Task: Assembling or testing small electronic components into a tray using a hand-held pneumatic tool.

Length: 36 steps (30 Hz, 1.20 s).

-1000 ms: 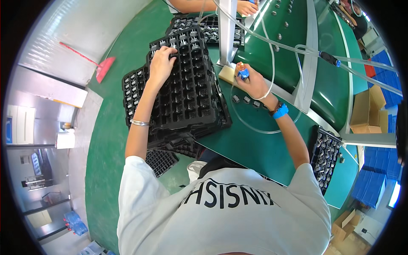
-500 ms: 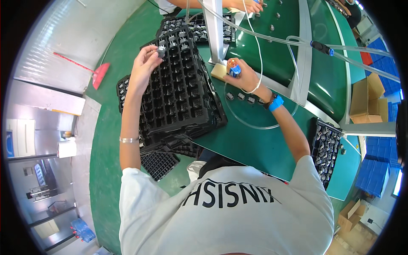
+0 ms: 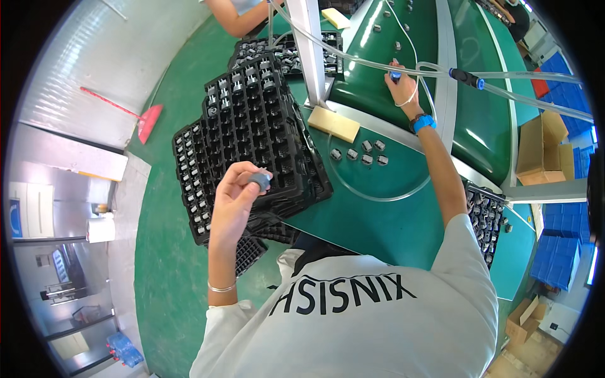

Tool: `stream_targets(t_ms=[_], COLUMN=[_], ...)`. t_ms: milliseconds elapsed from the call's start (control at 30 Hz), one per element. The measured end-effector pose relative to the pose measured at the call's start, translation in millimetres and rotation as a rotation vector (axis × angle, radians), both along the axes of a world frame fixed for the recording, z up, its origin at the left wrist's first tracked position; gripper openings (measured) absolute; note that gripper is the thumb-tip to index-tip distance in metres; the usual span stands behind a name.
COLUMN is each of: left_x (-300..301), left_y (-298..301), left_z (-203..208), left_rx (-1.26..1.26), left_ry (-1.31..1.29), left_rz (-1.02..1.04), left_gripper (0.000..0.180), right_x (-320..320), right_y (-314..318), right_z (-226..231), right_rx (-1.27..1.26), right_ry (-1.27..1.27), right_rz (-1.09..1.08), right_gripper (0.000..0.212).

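From the head view, I have the left hand (image 3: 234, 198) low in the left-centre of the frame, thumb and forefinger pinching a small grey part (image 3: 259, 181). That part juts off the fingertips toward the right. Its long axis seems to run across the frame, tipped slightly up at the right end, though blur keeps me from being sure. It appears in front of the lower edge of the black tray (image 3: 280, 142); I can't judge its height over it. The tray's rows run away toward the top of the frame, and the left hand is the nearer one to them.

My right hand (image 3: 404, 92) is up and right of centre, fingers wrapped about a blue tool (image 3: 395, 76) over the green belt (image 3: 362, 85). The tool points toward the top of the frame, as far as I can tell, with a belt piece (image 3: 397, 46) just beyond it.
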State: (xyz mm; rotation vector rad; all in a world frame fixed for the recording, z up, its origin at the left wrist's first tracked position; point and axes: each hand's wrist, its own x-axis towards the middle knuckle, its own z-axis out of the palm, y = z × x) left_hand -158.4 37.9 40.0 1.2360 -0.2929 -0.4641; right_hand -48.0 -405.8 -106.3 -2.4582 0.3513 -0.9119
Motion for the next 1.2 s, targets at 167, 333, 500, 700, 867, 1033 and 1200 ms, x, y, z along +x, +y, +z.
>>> stream_targets(t_ms=[167,333,500,700,867,1033,1200], left_x=[-10.6,-5.6,-7.1,-9.0,-22.4,40.6,156.2], left_y=[-19.3,-41.2,-56.9,-62.5,-63.0,-42.5,40.6], left_z=[-2.4,-2.5,2.8,-1.4,2.9,18.6,-22.6], left_rx=[0.03,-0.026,-0.082,-0.105,-0.011,0.405,0.963], left_ry=[-0.134,-0.278,-0.331,-0.362,-0.551,-0.729,-0.912], left_rz=[0.089,0.026,0.013,0.012,0.124,0.328,0.502], left_gripper=[0.026,0.026,0.024,0.026,0.028,0.03,0.022], right_x=[-15.9,-74.6,-116.3,-128.9,-149.1,-113.5,-73.2], right_y=[28.8,134.7,196.1,195.7,205.6,162.1,129.4], right_z=[22.8,96.2,129.2,135.8,151.8,109.0,50.7], right_rx=[-0.285,1.421,1.665,1.554,1.433,1.356,0.51], right_ry=[-0.148,0.158,0.403,0.515,0.35,0.132,0.102], right_rz=[-0.083,0.7,0.956,0.933,1.011,0.664,0.546], right_gripper=[0.029,0.032,0.042,0.042,0.042,0.035,0.033])
